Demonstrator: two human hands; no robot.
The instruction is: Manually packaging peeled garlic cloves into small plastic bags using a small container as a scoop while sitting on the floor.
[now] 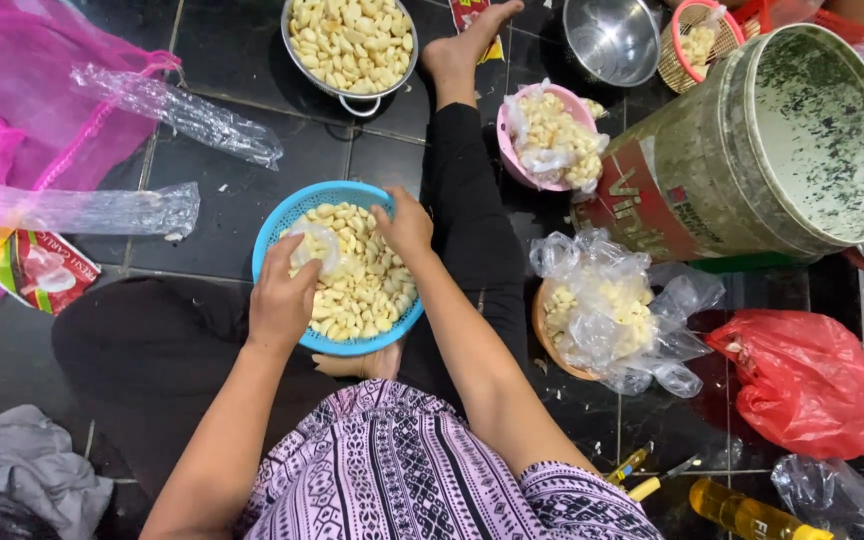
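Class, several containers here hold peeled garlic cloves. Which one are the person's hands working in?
The blue bowl, under both the left hand and right hand; the other containers lie farther off, untouched.

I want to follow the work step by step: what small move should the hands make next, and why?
Probably tip the small clear bag out: the left hand holds it over the blue bowl of peeled garlic, and the right hand steadies the rim.

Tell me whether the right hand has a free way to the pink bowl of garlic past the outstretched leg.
Probably yes. The right hand rests at the blue basket's rim; only the low, flat leg lies between it and the pink bowl, and nothing stands above the leg.
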